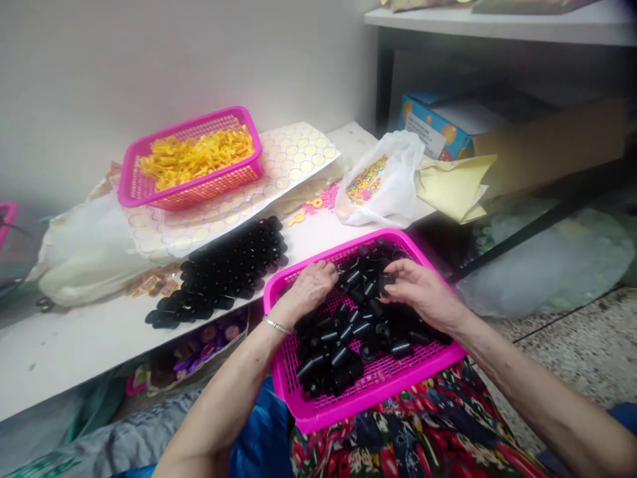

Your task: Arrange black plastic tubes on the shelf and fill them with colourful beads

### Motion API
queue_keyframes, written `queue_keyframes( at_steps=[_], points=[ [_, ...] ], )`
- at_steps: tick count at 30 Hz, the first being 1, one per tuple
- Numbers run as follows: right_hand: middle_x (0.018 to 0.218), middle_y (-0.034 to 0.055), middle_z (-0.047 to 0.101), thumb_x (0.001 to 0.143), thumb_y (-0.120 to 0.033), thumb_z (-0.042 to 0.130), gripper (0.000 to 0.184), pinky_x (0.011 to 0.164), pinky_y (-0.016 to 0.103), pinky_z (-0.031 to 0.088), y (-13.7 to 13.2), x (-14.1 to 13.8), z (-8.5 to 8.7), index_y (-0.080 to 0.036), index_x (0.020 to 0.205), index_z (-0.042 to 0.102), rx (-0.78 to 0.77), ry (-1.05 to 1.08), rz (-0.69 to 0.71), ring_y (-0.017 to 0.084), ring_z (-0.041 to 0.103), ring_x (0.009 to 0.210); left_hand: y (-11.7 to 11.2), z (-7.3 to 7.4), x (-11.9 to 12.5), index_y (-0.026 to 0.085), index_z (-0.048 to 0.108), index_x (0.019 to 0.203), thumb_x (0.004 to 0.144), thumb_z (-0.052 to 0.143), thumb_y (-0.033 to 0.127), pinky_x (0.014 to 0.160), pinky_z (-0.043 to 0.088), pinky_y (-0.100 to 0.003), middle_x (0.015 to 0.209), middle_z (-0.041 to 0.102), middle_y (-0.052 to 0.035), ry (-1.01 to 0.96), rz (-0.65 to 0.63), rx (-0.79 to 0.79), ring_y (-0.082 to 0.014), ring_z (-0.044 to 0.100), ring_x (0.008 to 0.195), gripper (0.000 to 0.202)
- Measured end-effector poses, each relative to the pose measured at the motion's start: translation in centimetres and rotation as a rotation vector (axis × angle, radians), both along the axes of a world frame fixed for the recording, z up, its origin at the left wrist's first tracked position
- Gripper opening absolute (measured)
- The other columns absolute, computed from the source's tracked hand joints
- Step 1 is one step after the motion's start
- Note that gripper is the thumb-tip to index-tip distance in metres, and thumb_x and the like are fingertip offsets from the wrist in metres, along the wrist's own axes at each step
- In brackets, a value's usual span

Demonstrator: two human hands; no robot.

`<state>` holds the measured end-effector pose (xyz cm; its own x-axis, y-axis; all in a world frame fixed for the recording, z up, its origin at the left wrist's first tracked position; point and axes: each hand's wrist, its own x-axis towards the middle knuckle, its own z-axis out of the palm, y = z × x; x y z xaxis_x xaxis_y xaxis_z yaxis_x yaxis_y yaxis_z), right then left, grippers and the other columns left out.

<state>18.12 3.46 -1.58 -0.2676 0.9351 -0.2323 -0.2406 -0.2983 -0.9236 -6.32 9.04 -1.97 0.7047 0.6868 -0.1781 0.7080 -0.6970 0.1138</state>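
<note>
A pink mesh basket (293, 415) rests on the lap, holding many small black plastic cylinders (342, 355). My left hand (314, 287), with a bangle at the wrist, is over the basket's far left part, its fingers curled together; what they pinch is hidden. My right hand (421, 292) is over the right side, thumb and fingers closed around one black cylinder (385, 283). Beyond the basket, on the white table (74, 355), more black cylinders (231, 265) stand packed in slanting rows.
A pink basket of yellow plastic pieces (199, 156) sits on a sheet of round stickers (293, 159). A white bag of coloured beads (368, 182) lies farther right, near spilled pink beads (326, 198) and yellow pieces (297, 218). A blue box (432, 129) stands under a shelf (497, 28).
</note>
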Motion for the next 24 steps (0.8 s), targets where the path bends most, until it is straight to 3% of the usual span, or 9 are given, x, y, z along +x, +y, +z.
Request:
queue_keyframes(
  at_steps=[2, 5, 8, 10, 15, 24],
  points=[
    [0.091, 0.0005, 0.06, 0.071, -0.024, 0.068, 0.035, 0.076, 0.037, 0.054, -1.1, -0.1, 0.2, -0.02, 0.102, 0.053, -0.075, 0.133, -0.052, 0.014, 0.062, 0.079, 0.0, 0.2, -0.1, 0.013, 0.06, 0.085, 0.073, 0.047, 0.004, 0.083, 0.044, -0.038, 0.091, 0.059, -0.0102, -0.177, 0.14, -0.071, -0.0223, 0.053, 0.088, 0.019],
    [0.093, 0.0017, 0.062, 0.072, -0.026, 0.068, 0.036, 0.08, 0.039, 0.054, -2.1, -0.7, 0.8, -0.02, 0.104, 0.055, -0.082, 0.24, -0.108, 0.015, 0.063, 0.081, -1.0, 0.8, 0.3, 0.015, 0.06, 0.092, 0.072, 0.061, 0.015, 0.076, 0.048, -0.033, 0.086, 0.062, -0.0042, -0.737, 0.487, -0.328, -0.0174, 0.056, 0.079, 0.02],
    [0.092, 0.0023, 0.063, 0.071, -0.025, 0.069, 0.033, 0.082, 0.037, 0.053, -2.4, -1.4, 1.2, -0.021, 0.101, 0.055, 0.032, 0.237, -0.183, 0.016, 0.063, 0.083, -2.9, 2.0, 1.7, 0.017, 0.061, 0.098, 0.063, 0.074, 0.018, 0.07, 0.051, -0.028, 0.086, 0.064, -0.0016, -1.281, 0.738, -0.716, -0.014, 0.06, 0.076, 0.037],
    [0.096, 0.003, 0.064, 0.071, -0.024, 0.07, 0.033, 0.082, 0.034, 0.052, -2.5, -1.7, 1.3, -0.021, 0.1, 0.054, 0.148, 0.171, -0.23, 0.015, 0.063, 0.086, -4.3, 2.9, 2.9, 0.016, 0.063, 0.094, 0.059, 0.077, 0.016, 0.069, 0.052, -0.026, 0.084, 0.066, -0.0012, -1.461, 0.809, -0.935, -0.0128, 0.062, 0.074, 0.038],
    [0.097, 0.0036, 0.065, 0.074, -0.021, 0.069, 0.031, 0.078, 0.03, 0.052, -2.7, -1.9, 1.4, -0.021, 0.102, 0.054, 0.294, 0.089, -0.238, 0.016, 0.062, 0.09, -5.8, 3.7, 4.9, 0.015, 0.066, 0.09, 0.058, 0.078, 0.013, 0.067, 0.054, -0.023, 0.082, 0.067, -0.0016, -1.596, 0.863, -1.222, -0.0108, 0.063, 0.068, 0.034],
    [0.094, 0.0028, 0.066, 0.076, -0.021, 0.069, 0.029, 0.077, 0.028, 0.053, -3.3, -1.4, 1.1, -0.022, 0.102, 0.056, 0.321, 0.003, -0.256, 0.016, 0.063, 0.089, -5.6, 3.1, 5.6, 0.014, 0.068, 0.087, 0.057, 0.08, 0.012, 0.064, 0.054, -0.022, 0.079, 0.068, -0.0013, -1.643, 0.856, -1.246, -0.0104, 0.063, 0.065, 0.033]
  ],
)
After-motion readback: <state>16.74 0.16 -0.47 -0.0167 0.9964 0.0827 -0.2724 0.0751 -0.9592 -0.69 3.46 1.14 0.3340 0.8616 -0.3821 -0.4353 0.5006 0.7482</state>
